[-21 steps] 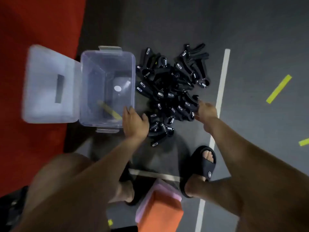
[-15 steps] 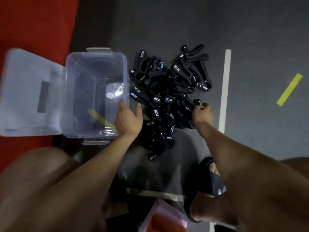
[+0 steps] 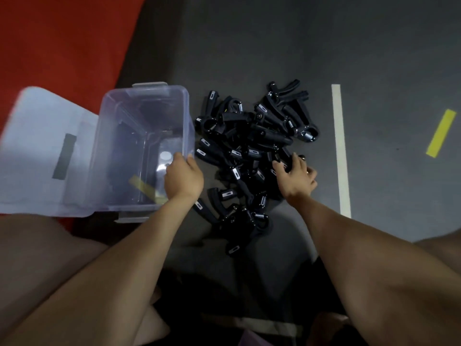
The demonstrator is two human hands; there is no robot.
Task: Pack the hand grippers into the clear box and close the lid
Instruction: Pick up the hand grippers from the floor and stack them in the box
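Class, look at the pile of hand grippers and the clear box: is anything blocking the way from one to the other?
Nothing visible does. The clear box stands open beside the hand grippers; only the left hand holds its near rim.

Plastic, steel and matt floor

The clear box [image 3: 185, 116] is glossy see-through plastic; its lid [image 3: 32, 136] looks frosted. Hand grippers [image 3: 249, 151] are matt black plastic with shiny metal springs [image 3: 308, 135]. The grey floor [image 3: 274, 41] looks matt.

My left hand [image 3: 183, 177] covers the box's [image 3: 147, 151] near right corner, so my fingertips are hidden. My right hand [image 3: 295, 177] hides the grippers [image 3: 249, 156] beneath it. The lid [image 3: 37, 151] is blurred and cut by the left edge.
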